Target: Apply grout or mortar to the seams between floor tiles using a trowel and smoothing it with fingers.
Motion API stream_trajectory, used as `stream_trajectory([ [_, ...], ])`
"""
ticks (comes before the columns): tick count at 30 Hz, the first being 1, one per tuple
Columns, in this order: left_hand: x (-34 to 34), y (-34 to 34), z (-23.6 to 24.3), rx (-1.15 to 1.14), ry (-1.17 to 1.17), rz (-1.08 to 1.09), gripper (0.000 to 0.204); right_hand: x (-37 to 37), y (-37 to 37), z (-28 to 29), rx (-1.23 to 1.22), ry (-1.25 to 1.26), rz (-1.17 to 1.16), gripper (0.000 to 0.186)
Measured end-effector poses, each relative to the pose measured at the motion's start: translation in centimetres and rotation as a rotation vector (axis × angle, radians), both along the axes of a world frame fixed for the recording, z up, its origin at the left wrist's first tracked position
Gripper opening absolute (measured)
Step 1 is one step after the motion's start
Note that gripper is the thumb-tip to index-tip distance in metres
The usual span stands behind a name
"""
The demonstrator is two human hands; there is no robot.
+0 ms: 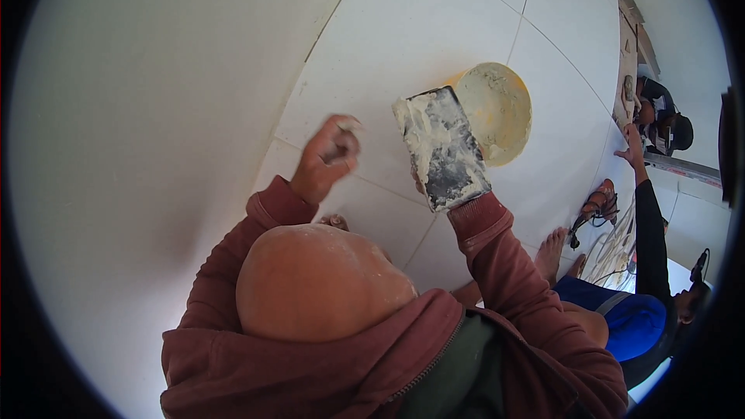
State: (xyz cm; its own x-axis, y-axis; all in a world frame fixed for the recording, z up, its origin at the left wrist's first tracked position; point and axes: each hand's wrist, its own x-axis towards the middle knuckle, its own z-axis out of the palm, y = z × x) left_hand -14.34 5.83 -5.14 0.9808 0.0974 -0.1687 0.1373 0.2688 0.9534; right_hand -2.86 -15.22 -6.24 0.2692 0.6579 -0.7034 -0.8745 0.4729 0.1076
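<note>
My right hand (419,180) holds a black rectangular plastering float from beneath. The float (452,143) is tilted, its face smeared with off-white putty that is thickest along the left edge. Most of that hand is hidden under the float. Just beyond and partly behind the float, a yellow bucket (529,120) stands on the floor with pale putty coating its inside. My left hand (330,157) is raised between the wall and the float, its fingers curled and blurred by motion. Whitish smears mark its fingertips, and whether it grips anything does not show.
A plain pale wall (155,109) runs along my left. White tiles (372,46) cover the floor. My bent bare knee (318,283) is close below my hands. At right, one person in blue shorts (613,310) reaches toward another (663,112); a corded power tool (597,203) lies nearby.
</note>
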Motion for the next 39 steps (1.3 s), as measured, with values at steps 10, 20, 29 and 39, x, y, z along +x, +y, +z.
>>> stream_trajectory([
  [10,5.4,5.3,-5.5,1.655,0.802,-0.18,0.069,0.2,-1.4,-1.8,0.02,-0.075,0.044,0.073],
  [20,6.8,5.0,-4.4,1.727,0.832,-0.348,0.067,0.0,-1.1,-0.4,0.025,-0.19,0.04,0.039],
  [29,3.5,5.0,-7.8,1.714,0.983,-0.299,0.078,0.1,-0.6,0.3,0.035,-0.278,-0.003,0.042],
  [39,-4.0,4.7,-7.3,1.648,1.046,-0.357,0.079,0.1,0.0,0.3,0.083,-0.217,-0.054,0.043],
])
